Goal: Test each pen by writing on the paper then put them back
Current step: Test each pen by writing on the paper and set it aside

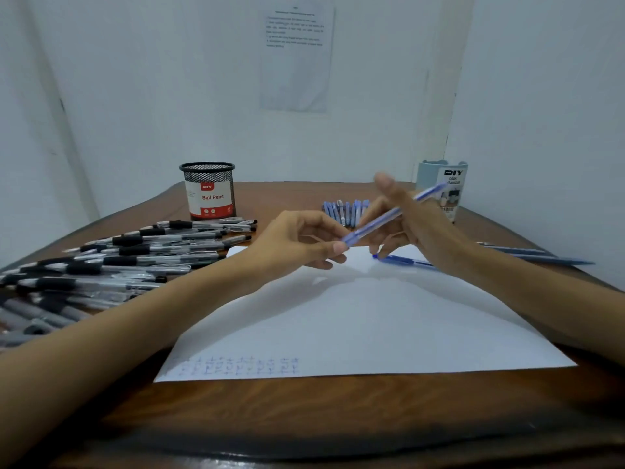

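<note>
Here, paper (372, 326) at the table's (304, 407) near edge, blue test marks (240, 365) in its near left corner, left hand (297, 242) pinching and right hand (416, 221) gripping one blue pen (378, 225) above its far edge, black pens (135, 240) heaped along the left edge.

Your two bare forearms stretched from the table's (304, 411) near corners toward its middle, wrists raised; your left hand (297, 242) pinched the lower end of a blue pen (382, 221) between thumb and fingertips; your right hand (409, 225), blurred, curled its fingers round the barrel, one digit raised.
</note>
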Action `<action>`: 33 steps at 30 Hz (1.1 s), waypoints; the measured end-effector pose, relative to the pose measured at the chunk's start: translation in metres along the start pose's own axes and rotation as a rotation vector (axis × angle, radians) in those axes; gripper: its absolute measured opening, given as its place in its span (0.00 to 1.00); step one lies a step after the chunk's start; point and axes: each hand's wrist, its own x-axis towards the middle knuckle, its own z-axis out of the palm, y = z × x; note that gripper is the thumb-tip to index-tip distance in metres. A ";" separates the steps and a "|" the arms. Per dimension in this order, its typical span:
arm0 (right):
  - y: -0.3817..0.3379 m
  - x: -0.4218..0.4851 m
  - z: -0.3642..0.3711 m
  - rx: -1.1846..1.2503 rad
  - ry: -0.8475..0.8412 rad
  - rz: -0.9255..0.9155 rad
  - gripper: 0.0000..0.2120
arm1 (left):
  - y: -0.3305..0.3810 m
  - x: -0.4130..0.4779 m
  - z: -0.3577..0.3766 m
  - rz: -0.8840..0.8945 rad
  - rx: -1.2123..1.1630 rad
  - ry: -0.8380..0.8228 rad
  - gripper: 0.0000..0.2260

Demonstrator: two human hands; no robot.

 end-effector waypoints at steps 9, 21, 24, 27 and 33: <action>0.010 -0.001 0.008 0.266 -0.014 0.046 0.24 | 0.003 -0.007 -0.009 0.081 -0.008 0.109 0.06; -0.004 0.018 -0.007 -0.127 -0.141 -0.205 0.13 | -0.004 0.010 -0.027 -0.021 0.649 -0.042 0.15; -0.002 0.034 -0.038 -0.216 0.036 -0.202 0.14 | -0.013 0.009 -0.022 0.137 0.930 -0.113 0.21; 0.014 0.048 -0.063 -0.352 0.113 -0.136 0.15 | -0.022 0.007 -0.021 0.053 0.926 -0.224 0.21; 0.067 0.087 -0.077 -1.302 -0.003 0.056 0.10 | -0.025 0.007 -0.022 -0.022 0.968 -0.320 0.21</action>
